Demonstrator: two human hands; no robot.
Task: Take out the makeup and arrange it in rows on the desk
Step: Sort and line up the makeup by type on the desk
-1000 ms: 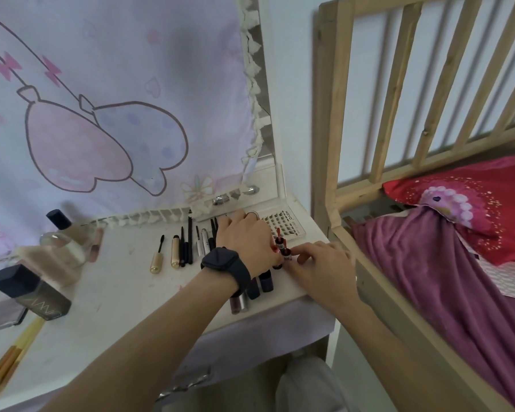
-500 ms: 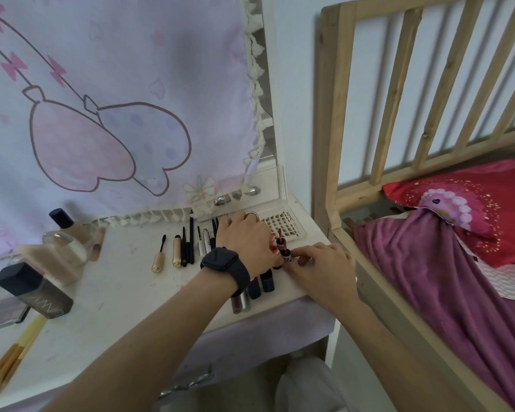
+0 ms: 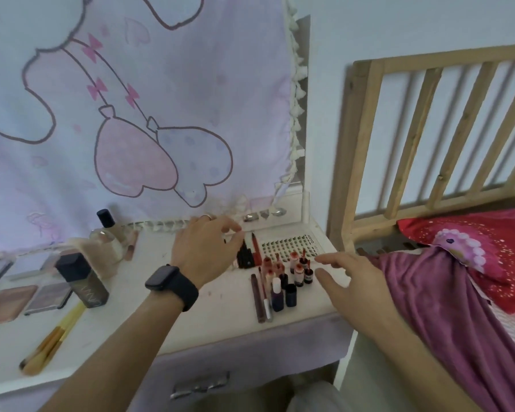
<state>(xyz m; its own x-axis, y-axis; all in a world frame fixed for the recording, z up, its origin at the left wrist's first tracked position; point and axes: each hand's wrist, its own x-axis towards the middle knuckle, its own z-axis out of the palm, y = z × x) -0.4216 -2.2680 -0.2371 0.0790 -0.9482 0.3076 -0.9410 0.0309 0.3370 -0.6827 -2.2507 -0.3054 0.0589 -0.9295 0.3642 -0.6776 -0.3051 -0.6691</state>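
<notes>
- white bench (image 3: 220, 319) stands against a wall; a pale pink-lilac cloth with cartoon outline drawing (image 3: 131, 114) hangs behind it, tasselled edge reaching the benchtop
- right of the bench: slatted wooden bed frame (image 3: 422, 129), with a red patterned pillow (image 3: 488, 233) and purple blanket (image 3: 443, 307) on the bed
- task makeup, right end of the bench: small red and dark lip bottles (image 3: 286, 278) stand upright in tight rows; two long slim pencils (image 3: 262, 298) lie just left of them; white card of tiny stick-ons (image 3: 283, 243) lies flat behind
- left part of the bench: dark square-capped foundation bottle (image 3: 84, 285), clear glass bottle with black cap (image 3: 107, 233) near the cloth, flat eyeshadow palettes (image 3: 30, 298), yellow-handled brush (image 3: 54, 334) lying near the front edge
- left hand (image 3: 205, 248) with a black smartwatch (image 3: 171, 282) on the wrist and a ring on one finger; fingers bent, beside the black tubes (image 3: 246, 254) at the back of the rows; thumb hidden, so cannot tell if it grips anything or only touches
- right hand (image 3: 354, 281) is just right of the bottles, near the bench's right edge; fingers spread and loose, grasping nothing
- hard to make out: bottle labels blurred; palettes cut off by the left frame edge; whatever lies under the left palm is hidden; metal drawer handle (image 3: 199, 385) below the benchtop is smeared
</notes>
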